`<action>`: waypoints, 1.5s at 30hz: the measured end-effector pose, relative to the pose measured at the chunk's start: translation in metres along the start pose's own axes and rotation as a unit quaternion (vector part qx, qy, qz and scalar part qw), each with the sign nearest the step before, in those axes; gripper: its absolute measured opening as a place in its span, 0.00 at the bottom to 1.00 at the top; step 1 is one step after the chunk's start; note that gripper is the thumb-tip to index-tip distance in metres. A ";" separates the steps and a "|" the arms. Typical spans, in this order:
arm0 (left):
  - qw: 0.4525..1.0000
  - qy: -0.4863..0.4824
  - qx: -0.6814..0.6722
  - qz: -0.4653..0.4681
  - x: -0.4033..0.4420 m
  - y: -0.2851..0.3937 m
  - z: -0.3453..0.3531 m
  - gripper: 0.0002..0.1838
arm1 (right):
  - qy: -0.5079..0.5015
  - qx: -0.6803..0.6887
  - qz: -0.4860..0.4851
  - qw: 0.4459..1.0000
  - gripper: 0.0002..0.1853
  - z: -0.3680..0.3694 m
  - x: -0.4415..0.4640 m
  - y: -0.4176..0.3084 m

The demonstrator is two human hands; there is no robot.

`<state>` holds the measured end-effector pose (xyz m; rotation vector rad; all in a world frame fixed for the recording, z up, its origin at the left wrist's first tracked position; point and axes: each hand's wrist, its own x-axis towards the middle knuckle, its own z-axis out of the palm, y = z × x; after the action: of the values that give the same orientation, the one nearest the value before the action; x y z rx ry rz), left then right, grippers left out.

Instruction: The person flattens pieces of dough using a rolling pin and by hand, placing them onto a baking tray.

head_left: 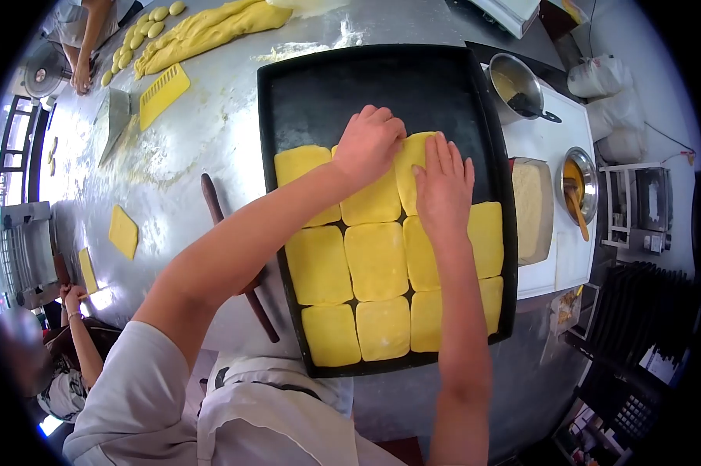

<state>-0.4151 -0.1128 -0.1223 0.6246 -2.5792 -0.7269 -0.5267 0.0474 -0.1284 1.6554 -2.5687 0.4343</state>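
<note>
A black baking tray [388, 53] holds rows of flat yellow dough squares [376, 262], set close together. At the front of the rows furthest from me, my left hand [371, 145] has its fingers curled at the top left corner of a dough square [409, 175]; the fingertips are partly hidden. My right hand [446, 190] lies flat along that square's right side, fingers stretched out and close together. Part of the square is covered by this hand.
A rolling pin [211, 199] lies left of the tray. Further left are a yellow scraper [164, 95], a dough piece [123, 232] and a long dough mass [210, 37]. At right stand a pot [513, 81] and a bowl [591, 175]. Co-workers' hands [81, 78] show at left.
</note>
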 end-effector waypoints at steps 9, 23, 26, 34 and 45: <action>0.997 0.029 0.036 0.060 -0.033 0.006 -0.020 0.19 | 0.089 0.244 0.060 0.964 0.21 -0.036 -0.010 0.007; 0.984 -0.134 0.058 0.106 -0.119 0.046 -0.019 0.37 | -0.062 0.197 0.115 0.972 0.20 -0.035 -0.030 0.000; 0.989 -0.118 0.034 0.086 -0.122 0.054 -0.034 0.35 | -0.042 0.242 0.136 0.960 0.15 -0.046 -0.028 -0.002; 0.993 0.056 -0.094 -0.032 -0.224 0.049 -0.119 0.24 | -0.055 0.566 0.253 0.783 0.12 -0.042 -0.010 -0.003; 0.808 0.394 0.061 -0.434 -0.466 -0.188 -0.258 0.25 | -0.103 0.497 0.172 0.844 0.16 -0.066 -0.013 -0.104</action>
<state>0.1497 -0.1197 -0.1364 1.7594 -1.4863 -0.3808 -0.4346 0.0360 -0.0466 1.3953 -3.0044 1.9900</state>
